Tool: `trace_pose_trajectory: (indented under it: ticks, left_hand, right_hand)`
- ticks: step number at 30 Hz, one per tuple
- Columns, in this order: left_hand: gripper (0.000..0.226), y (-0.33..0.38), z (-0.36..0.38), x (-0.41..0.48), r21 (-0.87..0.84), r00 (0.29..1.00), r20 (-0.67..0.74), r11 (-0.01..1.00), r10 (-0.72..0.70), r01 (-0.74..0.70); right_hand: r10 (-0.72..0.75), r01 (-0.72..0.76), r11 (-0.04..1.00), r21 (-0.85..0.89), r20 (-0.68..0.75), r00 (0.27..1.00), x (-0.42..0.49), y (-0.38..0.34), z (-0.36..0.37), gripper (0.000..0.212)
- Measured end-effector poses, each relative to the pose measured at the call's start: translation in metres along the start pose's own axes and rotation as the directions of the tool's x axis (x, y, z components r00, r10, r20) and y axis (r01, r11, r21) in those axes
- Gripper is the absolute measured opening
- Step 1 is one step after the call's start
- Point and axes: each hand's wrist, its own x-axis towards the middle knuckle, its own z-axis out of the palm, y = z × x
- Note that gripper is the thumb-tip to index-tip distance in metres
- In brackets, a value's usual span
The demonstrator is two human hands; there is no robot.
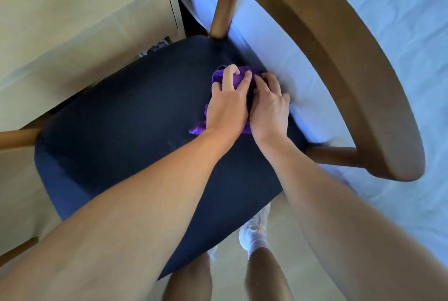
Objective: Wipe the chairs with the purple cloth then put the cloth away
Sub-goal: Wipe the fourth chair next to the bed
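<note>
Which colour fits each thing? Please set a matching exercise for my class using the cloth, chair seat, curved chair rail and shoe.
Things:
1. cloth
2. chair seat
3. curved chair rail
4. shoe

Colours:
A. white
B. brown
C. purple
D. dark blue

Pairs: 1-C; 2-D; 3-B; 4-A

Arms outstretched, left hand (228, 104) beside right hand (270, 106), both gripping purple cloth (218, 77)
</note>
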Motion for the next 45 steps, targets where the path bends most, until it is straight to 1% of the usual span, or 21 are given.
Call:
trace_pose_trajectory:
  ticks: [3,5,7,10,11,13,14,15,16,18,19,20,21,23,24,29,33,37,39,41,45]
  left_hand:
    - [0.051,-0.003,0.011,-0.005,0.063,0.999,-0.048,0.998,0.024,-0.021]
    - [0.050,-0.003,0.010,-0.012,0.007,1.000,-0.020,1.000,0.005,-0.005]
    - [0.049,-0.002,0.006,-0.024,0.000,0.999,0.031,1.000,-0.009,0.009]
    - [0.049,0.002,0.013,-0.047,0.007,0.999,-0.034,1.000,0.020,-0.020]
    - [0.051,0.005,0.019,-0.053,0.048,0.999,-0.030,0.998,0.033,-0.031]
    - [0.055,0.012,0.027,-0.064,0.056,0.999,-0.022,0.998,0.036,-0.035]
    - [0.055,0.016,0.030,-0.068,0.111,0.996,-0.069,0.993,0.050,-0.043]
    - [0.053,0.020,0.029,-0.067,0.064,0.995,-0.102,0.998,0.022,-0.015]
    - [0.051,0.025,0.031,-0.066,0.068,0.996,-0.076,0.997,0.037,-0.032]
    - [0.049,0.044,0.033,-0.071,-0.023,0.989,0.101,0.994,0.110,-0.109]
    - [0.046,0.050,0.035,-0.075,-0.034,0.977,0.149,0.988,0.155,-0.151]
    - [0.037,0.056,0.034,-0.078,-0.100,0.978,0.146,0.986,0.146,-0.132]
    - [0.026,0.059,0.034,-0.082,-0.161,0.988,0.086,0.981,0.127,-0.112]
    - [0.015,0.061,0.029,-0.088,-0.108,0.987,0.033,0.983,0.155,-0.150]
    - [0.015,0.061,0.026,-0.093,-0.059,0.980,0.049,0.980,0.193,-0.190]
    - [0.026,0.048,0.028,-0.127,-0.072,0.968,0.069,0.969,0.241,-0.236]
    - [0.029,0.020,0.025,-0.159,-0.065,0.948,0.190,0.967,0.254,-0.246]
    - [0.012,0.005,0.010,-0.218,-0.032,0.938,0.190,0.957,0.288,-0.288]
    - [0.019,0.000,0.009,-0.252,-0.159,0.924,0.307,0.970,0.226,-0.184]
    - [0.030,-0.010,0.010,-0.278,-0.156,0.891,0.433,0.985,0.137,-0.076]
    - [0.032,-0.019,0.009,-0.294,-0.261,0.934,0.342,0.965,0.106,-0.014]
  right_hand:
    - [0.005,-0.005,1.000,0.017,-0.005,1.000,-0.008,-0.005,-0.007,0.043]
    - [-0.003,0.003,1.000,-0.016,-0.012,1.000,-0.018,-0.006,-0.009,0.043]
    - [-0.085,0.085,0.995,-0.055,0.011,0.996,-0.034,-0.008,-0.013,0.043]
    - [-0.165,0.157,0.977,-0.147,-0.051,0.985,-0.054,-0.002,-0.020,0.045]
    - [-0.151,0.143,0.975,-0.172,-0.034,0.988,-0.058,0.001,-0.022,0.047]
    - [-0.058,0.080,0.971,-0.227,0.101,0.993,-0.063,0.010,-0.022,0.052]
    - [-0.015,0.050,0.963,-0.265,0.131,0.991,-0.067,0.017,-0.024,0.055]
    - [0.024,0.015,0.959,-0.282,0.133,0.991,-0.069,0.024,-0.026,0.058]
    - [0.074,-0.035,0.960,-0.278,0.131,0.989,-0.073,0.030,-0.029,0.059]
    - [0.163,-0.126,0.960,-0.249,0.137,0.977,-0.085,0.043,-0.038,0.060]
    - [0.177,-0.137,0.958,-0.253,0.143,0.974,-0.091,0.048,-0.041,0.060]
    - [0.174,-0.134,0.959,-0.250,0.147,0.974,-0.096,0.051,-0.043,0.059]
    - [0.160,-0.126,0.964,-0.234,0.133,0.978,-0.101,0.055,-0.043,0.058]
    - [0.150,-0.134,0.976,-0.169,0.086,0.985,-0.109,0.056,-0.040,0.056]
    - [0.161,-0.151,0.979,-0.139,0.064,0.985,-0.114,0.056,-0.037,0.056]
    - [0.260,-0.260,0.965,0.031,0.006,0.966,-0.159,0.053,-0.020,0.057]
    - [0.348,-0.346,0.929,0.134,0.009,0.937,-0.205,0.032,-0.012,0.059]
    - [0.357,-0.374,0.917,0.140,0.133,0.925,-0.262,0.018,-0.004,0.061]
    - [0.370,-0.418,0.887,0.196,0.240,0.897,-0.295,0.019,-0.005,0.050]
    - [0.342,-0.429,0.858,0.282,0.310,0.887,-0.326,0.023,-0.004,0.040]
    - [0.296,-0.339,0.866,0.368,0.168,0.940,-0.349,0.027,-0.004,0.043]
